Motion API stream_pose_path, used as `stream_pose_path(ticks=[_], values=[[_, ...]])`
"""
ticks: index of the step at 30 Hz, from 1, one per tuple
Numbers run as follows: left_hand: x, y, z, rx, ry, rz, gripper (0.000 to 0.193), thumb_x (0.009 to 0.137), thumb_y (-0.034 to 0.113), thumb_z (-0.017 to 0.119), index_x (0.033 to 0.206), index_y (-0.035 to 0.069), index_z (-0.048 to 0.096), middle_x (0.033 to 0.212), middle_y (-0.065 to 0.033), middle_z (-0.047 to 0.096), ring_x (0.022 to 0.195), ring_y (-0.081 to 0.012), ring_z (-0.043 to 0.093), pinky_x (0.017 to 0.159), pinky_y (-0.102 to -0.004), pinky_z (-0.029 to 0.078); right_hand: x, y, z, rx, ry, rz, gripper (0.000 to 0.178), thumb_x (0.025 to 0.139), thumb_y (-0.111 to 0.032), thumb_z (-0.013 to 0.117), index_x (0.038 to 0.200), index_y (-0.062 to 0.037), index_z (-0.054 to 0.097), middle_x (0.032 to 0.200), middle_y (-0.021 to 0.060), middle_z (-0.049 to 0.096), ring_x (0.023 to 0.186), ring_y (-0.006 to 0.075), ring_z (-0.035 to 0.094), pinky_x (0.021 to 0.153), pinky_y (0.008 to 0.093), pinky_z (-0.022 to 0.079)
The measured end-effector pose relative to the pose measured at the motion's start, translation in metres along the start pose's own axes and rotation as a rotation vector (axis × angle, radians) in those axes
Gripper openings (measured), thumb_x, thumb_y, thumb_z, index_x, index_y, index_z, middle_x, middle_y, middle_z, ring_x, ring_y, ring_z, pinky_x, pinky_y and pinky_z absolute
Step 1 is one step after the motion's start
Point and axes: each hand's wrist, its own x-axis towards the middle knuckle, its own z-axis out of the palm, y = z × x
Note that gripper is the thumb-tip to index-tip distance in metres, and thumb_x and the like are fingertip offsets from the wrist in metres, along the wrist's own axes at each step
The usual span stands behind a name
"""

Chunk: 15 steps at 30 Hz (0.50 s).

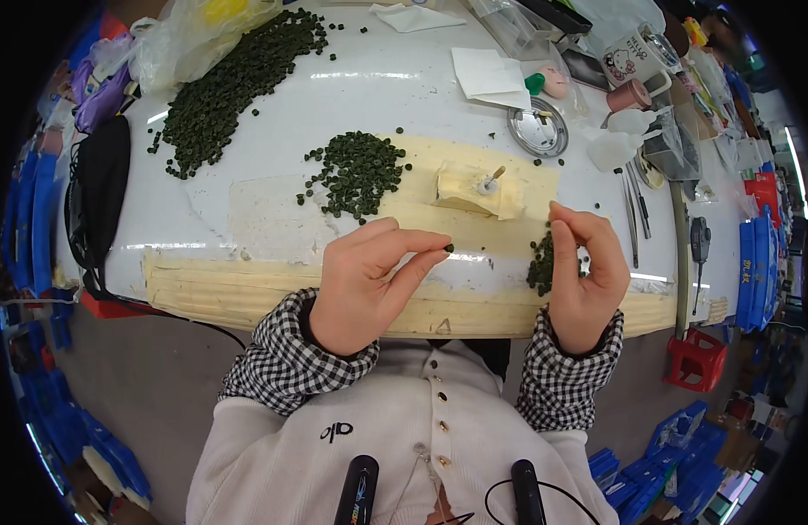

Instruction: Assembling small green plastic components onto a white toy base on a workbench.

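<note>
Between thumb and forefinger my left hand pinches a small dark green pellet-like piece, over the front part of the table. My right hand is raised at the right with thumb and forefinger drawn together; whatever may be between them is too small to make out. Beside that hand lies a small pile of green pieces, partly hidden by it. A larger pile of green pieces lies beyond my left hand. Past both hands stands a yellow-taped block with a short upright pin.
A big heap of green pieces spreads at the far left near a plastic bag. At the right are a round metal dish, white tissue, squeeze bottles, tweezers and a mug. Yellow tape covers the front edge.
</note>
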Motion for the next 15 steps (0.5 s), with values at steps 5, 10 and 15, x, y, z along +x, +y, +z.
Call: stream_pose_path(ticks=[5, 10, 15], values=[[-0.002, -0.002, 0.002, 0.23, -0.109, -0.024, 0.012, 0.08, 0.004, 0.069, 0.092, 0.003, 0.069, 0.07, -0.0093, 0.058, 0.057, -0.0242, 0.057, 0.052, -0.0317, 0.046, 0.005, 0.029, -0.019, -0.47, -0.041, -0.146, 0.012, 0.081, -0.001, 0.068, 0.093, 0.0003, 0.068, 0.082, 0.0097, 0.063, 0.078, 0.0249, 0.056, 0.068, 0.0334, 0.046], [-0.002, -0.002, -0.001, 0.251, -0.149, -0.019, 0.012, 0.08, 0.003, 0.067, 0.093, 0.003, 0.068, 0.073, -0.0103, 0.06, 0.06, -0.027, 0.06, 0.053, -0.0325, 0.048, 0.002, 0.032, -0.007, -0.549, -0.085, -0.18, 0.011, 0.078, -0.002, 0.069, 0.089, -0.0008, 0.069, 0.081, 0.008, 0.061, 0.079, 0.0262, 0.056, 0.07, 0.0366, 0.047], [-0.003, -0.007, -0.006, 0.129, -0.123, -0.043, 0.013, 0.086, 0.001, 0.062, 0.099, 0.0, 0.067, 0.062, -0.0051, 0.048, 0.05, -0.0145, 0.043, 0.049, -0.0265, 0.037, -0.005, 0.027, -0.001, -0.549, -0.142, -0.164, 0.008, 0.077, -0.002, 0.07, 0.084, -0.0013, 0.068, 0.079, 0.0069, 0.061, 0.076, 0.0252, 0.056, 0.07, 0.0358, 0.046]])
